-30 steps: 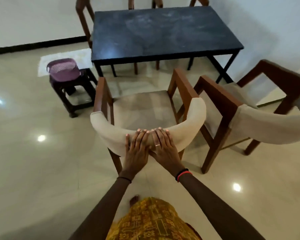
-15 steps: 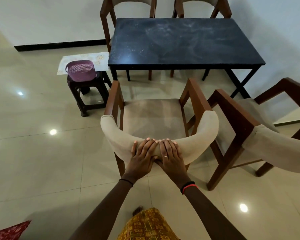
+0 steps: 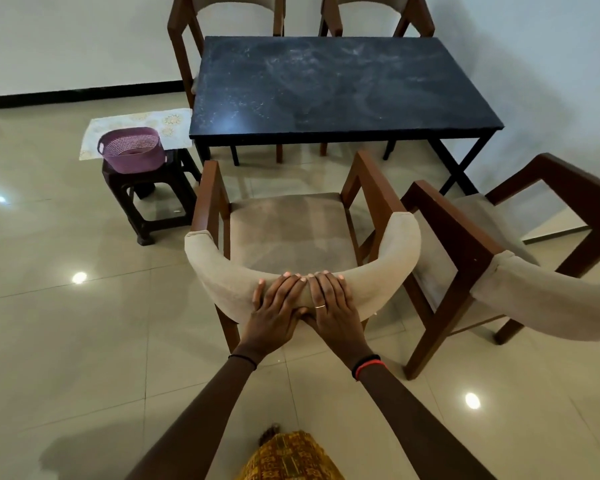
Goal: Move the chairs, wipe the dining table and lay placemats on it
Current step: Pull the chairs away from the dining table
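Beige padding on the backrest (image 3: pixel 222 271) of the nearest chair (image 3: pixel 291 230) is where both hands sit on my feed. The left hand (image 3: pixel 278 306) and right hand (image 3: pixel 333 306) lie side by side and touching at the middle of the curved back. Their fingers drape over its top edge and the thumbs are tucked under the lower edge, so both hold the chair. A thin ring (image 3: pixel 320 306) shows on the right hand.

The chair faces 12 o'clock and stands clear of the dining table (image 3: pixel 326 84), with bare floor (image 3: pixel 66 341) between them. The dark tabletop is smeared with pale dusty marks. Two far chairs (image 3: pixel 222 5) are pushed in at the table's 12 o'clock side.

At 3 o'clock from the held chair, just beside it, a second chair (image 3: pixel 454 230) stands angled away. I cannot tell if the two frames touch.

At 10 o'clock a dark stool (image 3: pixel 160 195) carries a purple basket (image 3: pixel 132 150). Beyond it a pale patterned mat (image 3: pixel 136 121) lies flat on the floor beside the table's 9 o'clock end, its near edge hidden by the basket.
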